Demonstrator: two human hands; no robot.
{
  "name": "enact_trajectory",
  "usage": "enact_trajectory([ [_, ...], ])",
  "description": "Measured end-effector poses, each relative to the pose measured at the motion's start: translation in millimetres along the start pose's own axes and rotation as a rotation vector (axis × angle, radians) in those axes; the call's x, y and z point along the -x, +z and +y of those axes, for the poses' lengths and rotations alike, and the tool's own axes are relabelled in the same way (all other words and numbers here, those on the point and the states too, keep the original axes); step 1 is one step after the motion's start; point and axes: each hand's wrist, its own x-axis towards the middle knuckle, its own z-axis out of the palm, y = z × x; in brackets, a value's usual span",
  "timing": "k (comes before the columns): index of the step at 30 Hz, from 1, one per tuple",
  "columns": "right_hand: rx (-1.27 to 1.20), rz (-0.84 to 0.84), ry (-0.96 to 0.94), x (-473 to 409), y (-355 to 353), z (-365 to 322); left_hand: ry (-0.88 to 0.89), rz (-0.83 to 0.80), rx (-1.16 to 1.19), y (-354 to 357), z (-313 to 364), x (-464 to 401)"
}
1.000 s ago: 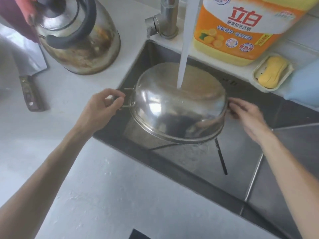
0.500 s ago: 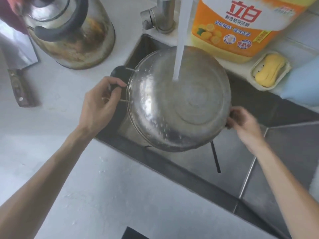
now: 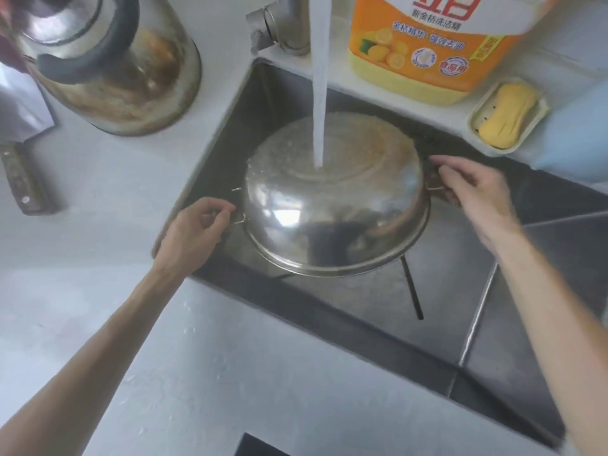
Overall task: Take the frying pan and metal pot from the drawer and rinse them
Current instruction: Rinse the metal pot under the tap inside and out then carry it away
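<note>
- The left hand [image 3: 194, 230] pinches 1 wire handle of the upturned pot [image 3: 335, 205] in a closed grip; the right hand [image 3: 473, 189] closes on the opposite handle.
- Judgement: keep both grips firm, since wet wire slips.
- The pot hangs over the sink [image 3: 362, 324], its base under the water stream [image 3: 319, 93].
- Tilt slowly, so every side is rinsed and little splashes onto the worktop [image 3: 98, 291].
- The frying pan is not identifiable.

I count one metal pot [image 3: 332, 205], two hands on it, left hand [image 3: 194, 232] and right hand [image 3: 473, 189], one kettle [image 3: 108, 64], one detergent bottle [image 3: 437, 44], one soap bar [image 3: 506, 115], one cleaver [image 3: 19, 136].
</note>
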Motion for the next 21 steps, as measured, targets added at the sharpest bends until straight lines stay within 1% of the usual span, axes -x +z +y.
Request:
enact_trajectory([
  [3,-0.012,0.018,-0.161,8,-12,-16,-0.009,-0.031,0.018,16,-8,-1],
  [5,-0.037,0.02,-0.221,16,-17,-16,0.015,0.023,0.036,19,-6,-2],
  [7,-0.03,0.024,-0.228,22,-16,-7,0.063,0.112,0.047,15,1,-2],
  [9,-0.038,0.041,-0.18,25,-8,8,0.142,0.202,0.042,5,13,0],
  [11,-0.081,0.03,-0.07,28,7,24,0.258,0.253,0.042,-10,28,4],
  [13,-0.114,-0.035,0.062,29,26,39,0.393,0.268,0.011,-25,47,12],
  [15,-0.123,-0.152,0.187,32,45,45,0.483,0.276,-0.035,-34,67,20],
  [16,-0.118,-0.198,0.234,33,53,45,0.495,0.278,-0.054,-37,74,23],
  [18,-0.098,-0.236,0.279,35,62,45,0.462,0.278,-0.079,-41,83,24],
  [21,-0.064,-0.243,0.297,33,57,48,0.332,0.228,-0.018,-45,74,22],
])
